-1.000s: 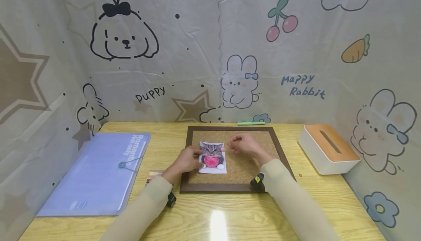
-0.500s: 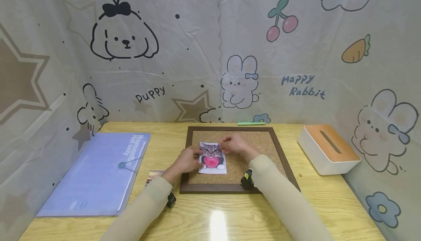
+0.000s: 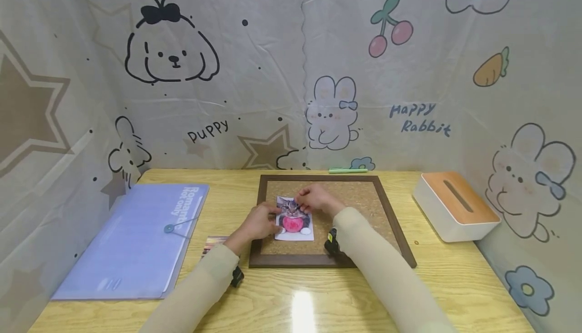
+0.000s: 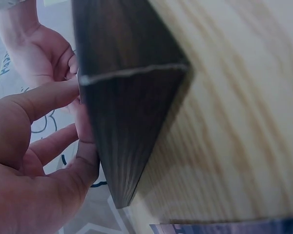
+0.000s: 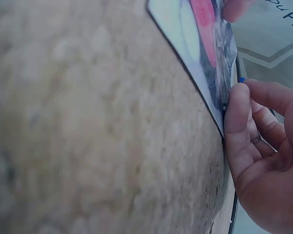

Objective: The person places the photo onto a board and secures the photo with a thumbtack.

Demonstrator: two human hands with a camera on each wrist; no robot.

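Right hand [image 3: 313, 200] has slid leftward onto the photo's [image 3: 294, 219] top edge, fingers curled, pinching a blue pin [image 5: 241, 79]. Left hand [image 3: 259, 222] presses the photo's left side with relaxed fingers. Cork board [image 3: 359, 196] beneath both. Risk: pin driven crooked, photo skews.

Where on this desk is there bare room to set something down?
Bare wood lies between the cork board and the tissue box, and along the near edge of the desk. The board's right half is bare cork. It is crowded at the cat photo, where both hands meet.
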